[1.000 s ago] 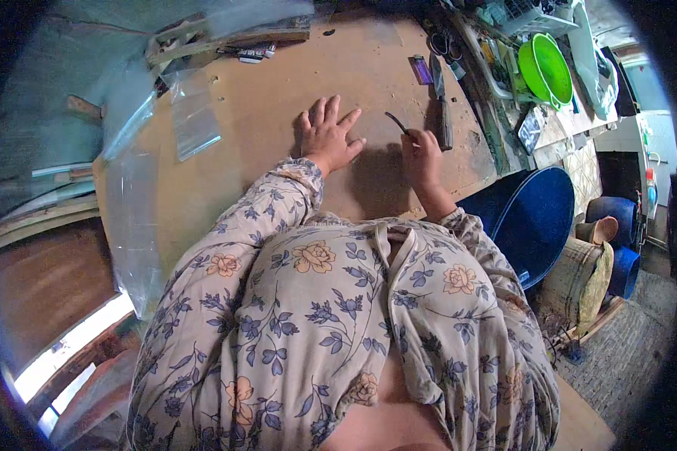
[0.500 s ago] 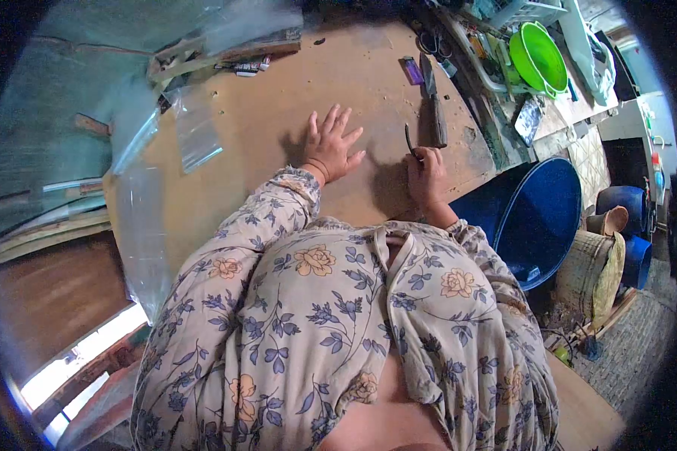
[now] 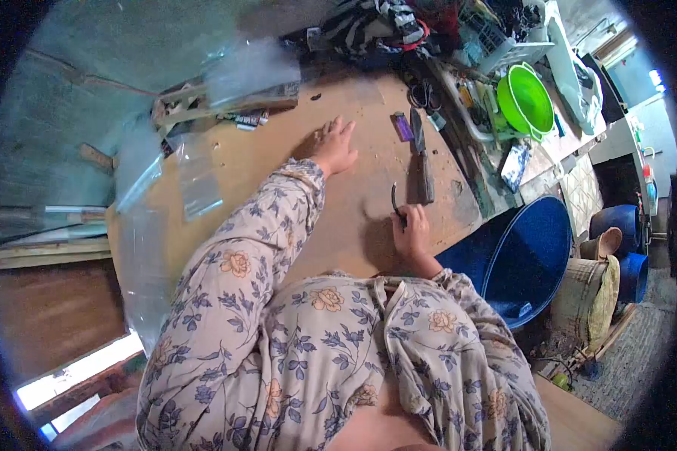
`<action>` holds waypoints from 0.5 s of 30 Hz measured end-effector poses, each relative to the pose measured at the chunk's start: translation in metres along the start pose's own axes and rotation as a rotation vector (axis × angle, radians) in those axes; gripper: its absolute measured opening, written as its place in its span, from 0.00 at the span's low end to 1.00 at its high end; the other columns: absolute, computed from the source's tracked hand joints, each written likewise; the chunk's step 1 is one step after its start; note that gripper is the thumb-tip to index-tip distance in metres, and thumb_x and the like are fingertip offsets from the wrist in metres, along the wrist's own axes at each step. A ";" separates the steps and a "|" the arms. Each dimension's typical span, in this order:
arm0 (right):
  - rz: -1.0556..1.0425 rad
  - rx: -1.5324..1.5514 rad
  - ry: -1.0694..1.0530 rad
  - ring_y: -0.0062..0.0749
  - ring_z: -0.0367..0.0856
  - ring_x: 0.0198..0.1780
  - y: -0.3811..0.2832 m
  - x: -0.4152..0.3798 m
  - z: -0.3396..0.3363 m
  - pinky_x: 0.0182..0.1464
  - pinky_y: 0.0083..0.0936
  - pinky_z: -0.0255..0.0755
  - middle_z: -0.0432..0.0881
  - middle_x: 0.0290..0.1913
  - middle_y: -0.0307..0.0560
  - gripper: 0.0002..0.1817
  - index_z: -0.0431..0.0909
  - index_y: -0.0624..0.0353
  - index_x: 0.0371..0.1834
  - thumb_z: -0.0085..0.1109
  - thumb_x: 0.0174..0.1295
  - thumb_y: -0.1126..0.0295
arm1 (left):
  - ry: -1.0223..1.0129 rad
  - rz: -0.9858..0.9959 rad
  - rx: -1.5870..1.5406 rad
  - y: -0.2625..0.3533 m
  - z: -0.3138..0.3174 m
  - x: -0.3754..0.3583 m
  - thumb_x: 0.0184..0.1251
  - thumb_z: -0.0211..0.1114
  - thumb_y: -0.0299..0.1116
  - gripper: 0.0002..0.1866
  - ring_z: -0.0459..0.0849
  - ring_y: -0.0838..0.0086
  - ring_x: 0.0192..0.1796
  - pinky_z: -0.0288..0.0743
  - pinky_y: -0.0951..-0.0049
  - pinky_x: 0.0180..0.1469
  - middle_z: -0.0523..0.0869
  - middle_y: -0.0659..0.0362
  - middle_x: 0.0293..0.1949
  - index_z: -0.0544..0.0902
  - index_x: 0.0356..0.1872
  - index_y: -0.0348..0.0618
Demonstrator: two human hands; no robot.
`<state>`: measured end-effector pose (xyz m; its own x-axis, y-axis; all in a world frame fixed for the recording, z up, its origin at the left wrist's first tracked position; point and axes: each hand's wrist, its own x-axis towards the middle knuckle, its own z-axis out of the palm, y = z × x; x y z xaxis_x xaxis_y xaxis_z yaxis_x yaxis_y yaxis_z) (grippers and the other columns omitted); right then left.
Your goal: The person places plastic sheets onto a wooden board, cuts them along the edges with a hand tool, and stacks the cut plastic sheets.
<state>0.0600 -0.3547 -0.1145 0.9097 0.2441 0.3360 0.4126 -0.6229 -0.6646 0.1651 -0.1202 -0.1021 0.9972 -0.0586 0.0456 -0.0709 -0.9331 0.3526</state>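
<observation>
My left hand reaches forward over the brown tabletop, palm down with its fingers apart and nothing visible in it. Nearer my body, my right hand is closed around a thin, dark, curved tool, whose tip points away from me. Just beyond that hand lies a knife with a dark handle. A purple lighter is beside its blade.
Clear plastic sheets lie on the left. Scissors are near the back right edge. A green basin stands on the right-hand bench, above a large blue barrel. Dark bundled cloth sits at the back.
The view has tilted up, showing more of the back. My left hand has moved forward across the table. My right hand keeps its hold on the curved tool.
</observation>
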 end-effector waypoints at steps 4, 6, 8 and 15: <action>0.030 0.020 -0.009 0.50 0.72 0.33 0.001 -0.001 0.001 0.34 0.37 0.68 0.72 0.30 0.52 0.09 0.69 0.60 0.32 0.58 0.49 0.74 | -0.125 0.026 0.109 0.001 0.006 0.055 0.53 0.57 0.39 0.34 0.50 0.54 0.67 0.49 0.45 0.62 0.53 0.49 0.66 0.58 0.63 0.46; 0.013 0.018 -0.001 0.49 0.72 0.32 0.003 -0.001 0.002 0.33 0.37 0.68 0.71 0.29 0.51 0.09 0.70 0.58 0.32 0.58 0.49 0.73 | -0.141 0.047 0.135 -0.008 0.022 0.079 0.54 0.56 0.39 0.34 0.47 0.55 0.68 0.48 0.45 0.63 0.50 0.51 0.67 0.57 0.63 0.46; 0.033 0.023 -0.006 0.48 0.72 0.31 0.001 -0.003 0.000 0.33 0.37 0.67 0.71 0.29 0.51 0.09 0.70 0.58 0.32 0.58 0.49 0.73 | 0.043 0.024 0.312 -0.025 0.034 0.091 0.55 0.56 0.40 0.25 0.58 0.60 0.64 0.53 0.51 0.62 0.63 0.56 0.62 0.69 0.56 0.46; 0.057 0.037 -0.052 0.47 0.73 0.31 -0.003 -0.002 -0.004 0.32 0.37 0.67 0.73 0.29 0.49 0.09 0.70 0.57 0.31 0.59 0.48 0.73 | 0.126 0.088 0.224 -0.048 0.028 0.096 0.52 0.57 0.33 0.06 0.75 0.62 0.45 0.68 0.61 0.48 0.78 0.57 0.38 0.79 0.30 0.46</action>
<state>0.0563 -0.3560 -0.1104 0.9327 0.2479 0.2619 0.3602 -0.6090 -0.7066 0.2648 -0.0910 -0.1407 0.9760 -0.1111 0.1874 -0.1362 -0.9825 0.1269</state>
